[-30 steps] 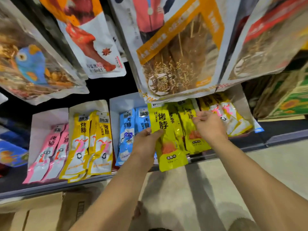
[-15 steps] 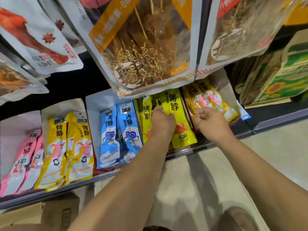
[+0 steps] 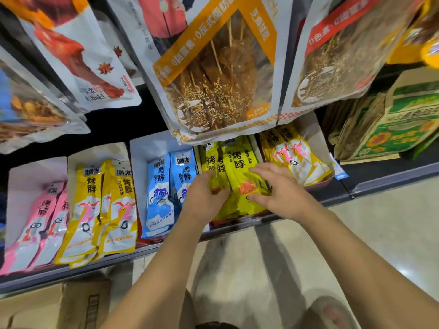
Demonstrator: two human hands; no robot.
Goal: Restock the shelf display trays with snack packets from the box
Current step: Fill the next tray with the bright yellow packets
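Both hands are in at the lime-yellow packets point(image 3: 240, 162), which stand in the fourth tray from the left on the shelf point(image 3: 392, 180), tucked under the big hanging bags point(image 3: 213, 79); the left hand point(image 3: 204, 195) has its fingers curled over the near end of the left-most packets there, gripping them; the right hand point(image 3: 282, 188) lies flat on the packets just beside, fingers spread and straight, thumb along the near side, pinching nothing that I can see. Left of them, blue packets point(image 3: 171, 186) sit in a white tray point(image 3: 145, 150); further left come yellow packets point(image 3: 107, 205), then pink packets point(image 3: 40, 222), each lot in its own tray. To the right, just beside the right hand, orange-yellow packets point(image 3: 297, 157) fill the last tray. A cardboard box point(image 3: 47, 307) sits at the near left, below the shelf edge; a green sunflower carton point(image 3: 392, 129) stands at the far right.
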